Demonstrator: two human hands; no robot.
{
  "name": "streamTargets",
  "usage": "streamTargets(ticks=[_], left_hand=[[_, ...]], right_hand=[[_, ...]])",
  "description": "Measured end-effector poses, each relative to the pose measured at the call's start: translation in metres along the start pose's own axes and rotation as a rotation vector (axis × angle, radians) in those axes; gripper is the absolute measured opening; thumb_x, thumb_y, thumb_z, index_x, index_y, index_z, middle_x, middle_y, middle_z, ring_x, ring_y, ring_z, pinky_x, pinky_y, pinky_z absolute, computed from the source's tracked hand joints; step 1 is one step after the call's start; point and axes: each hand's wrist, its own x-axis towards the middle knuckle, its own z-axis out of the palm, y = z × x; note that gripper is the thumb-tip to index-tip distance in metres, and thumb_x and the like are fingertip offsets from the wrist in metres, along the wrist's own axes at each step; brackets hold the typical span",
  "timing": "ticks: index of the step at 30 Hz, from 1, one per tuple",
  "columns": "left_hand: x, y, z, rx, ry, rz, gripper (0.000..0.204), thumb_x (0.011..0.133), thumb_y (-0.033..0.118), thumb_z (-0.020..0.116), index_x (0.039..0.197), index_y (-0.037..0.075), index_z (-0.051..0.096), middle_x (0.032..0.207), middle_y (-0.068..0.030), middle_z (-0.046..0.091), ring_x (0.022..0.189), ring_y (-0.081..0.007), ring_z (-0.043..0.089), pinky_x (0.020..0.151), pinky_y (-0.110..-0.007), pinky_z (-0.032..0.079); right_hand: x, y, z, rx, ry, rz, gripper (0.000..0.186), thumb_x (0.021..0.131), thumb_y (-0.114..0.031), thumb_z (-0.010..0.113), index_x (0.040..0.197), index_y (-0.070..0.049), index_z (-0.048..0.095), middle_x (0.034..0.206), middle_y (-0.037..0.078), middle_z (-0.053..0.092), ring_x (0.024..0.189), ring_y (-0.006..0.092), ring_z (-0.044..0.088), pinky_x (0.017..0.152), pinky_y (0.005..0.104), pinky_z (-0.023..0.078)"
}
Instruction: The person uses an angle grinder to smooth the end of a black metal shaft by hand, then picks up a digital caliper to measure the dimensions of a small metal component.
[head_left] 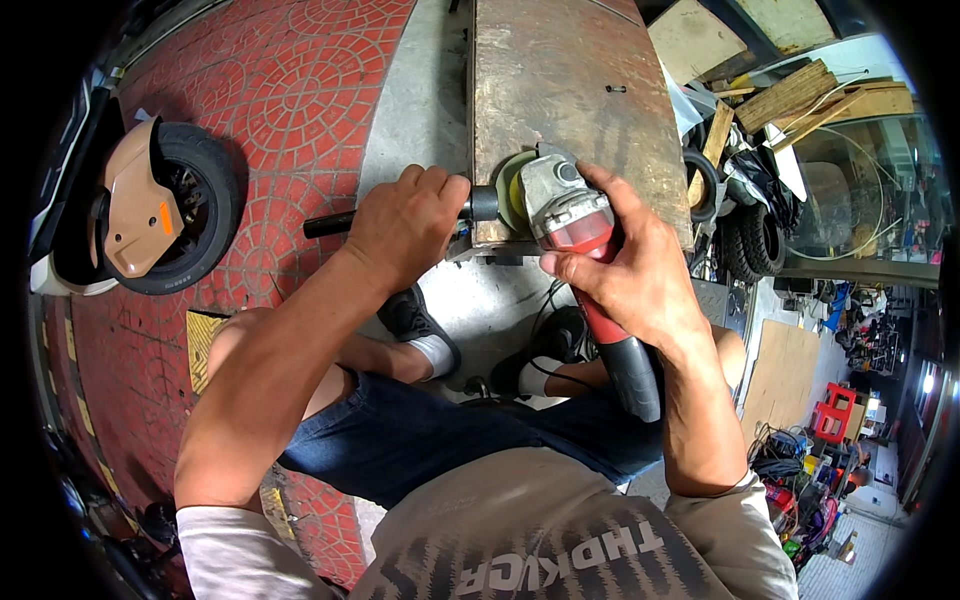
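Observation:
My left hand (405, 225) is closed around a black rod (328, 224). Its thin end sticks out to the left, and its thicker end (484, 203) comes out past my fist on the right. My right hand (640, 255) grips an angle grinder (570, 190) around its red body, just behind the grey head. The grinder's black handle slants down under my right wrist. A pale yellow-green disc (513, 190) shows at the left of the head, close to the rod's thick end; whether they touch I cannot tell. Both stand at the near edge of a worn wooden bench top (570, 80).
A small dark piece (616, 89) lies on the bench. Left, on red paving (310, 90), is a wheel (200, 200) under a tan fender (140, 205). Wood scraps (790, 95) and tyres (750, 240) crowd the right. A cord (545, 310) hangs near my shoes.

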Motion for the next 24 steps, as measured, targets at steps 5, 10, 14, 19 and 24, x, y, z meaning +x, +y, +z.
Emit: streamTargets(ticks=[5,10,14,19,24], left_hand=[[0.002,0.002,-0.003,0.006,-0.035,-0.001,0.039,0.081,0.011,0.084,0.113,0.007,0.061,0.102,-0.0092,0.067,0.1,-0.0305,0.07,0.075,-0.044,0.06],[0.0,0.0,0.0,0.005,-0.013,-0.009,0.04,0.082,0.01,0.084,0.114,0.007,0.061,0.102,-0.0094,0.066,0.1,-0.0307,0.07,0.077,-0.044,0.06],[0.002,0.002,-0.001,0.01,-0.048,-0.009,0.042,0.082,0.01,0.084,0.117,0.007,0.061,0.104,-0.0101,0.067,0.101,-0.0317,0.07,0.077,-0.045,0.06],[-0.001,0.001,0.0,-0.006,0.023,0.001,0.029,0.087,0.012,0.078,0.109,0.007,0.061,0.101,-0.0103,0.068,0.098,-0.0315,0.071,0.073,-0.045,0.062],[0.001,0.002,-0.003,-0.006,-0.025,-0.017,0.035,0.085,0.012,0.08,0.113,0.008,0.061,0.104,-0.0104,0.069,0.101,-0.0322,0.071,0.077,-0.044,0.062]], right_hand=[[-0.001,0.005,-0.003,0.02,0.042,0.011,0.088,0.078,-0.025,0.093,0.154,-0.001,0.057,0.111,0.027,0.079,0.107,0.0349,0.079,0.097,0.0418,0.06],[0.0,0.0,0.002,-0.003,0.013,0.01,0.088,0.078,-0.024,0.093,0.154,0.0,0.056,0.113,0.027,0.08,0.11,0.0335,0.079,0.098,0.0413,0.06],[-0.003,0.008,0.0,0.049,0.05,-0.013,0.085,0.079,-0.021,0.092,0.153,0.001,0.056,0.112,0.026,0.08,0.108,0.0335,0.08,0.097,0.0401,0.06],[-0.008,0.005,0.002,-0.032,0.006,-0.036,0.086,0.077,-0.021,0.093,0.152,0.0,0.057,0.112,0.027,0.079,0.107,0.0362,0.08,0.094,0.0411,0.06],[-0.013,0.011,-0.002,0.022,0.025,0.005,0.084,0.081,-0.011,0.092,0.156,-0.002,0.056,0.117,0.017,0.079,0.109,0.0211,0.074,0.098,0.0357,0.059]])
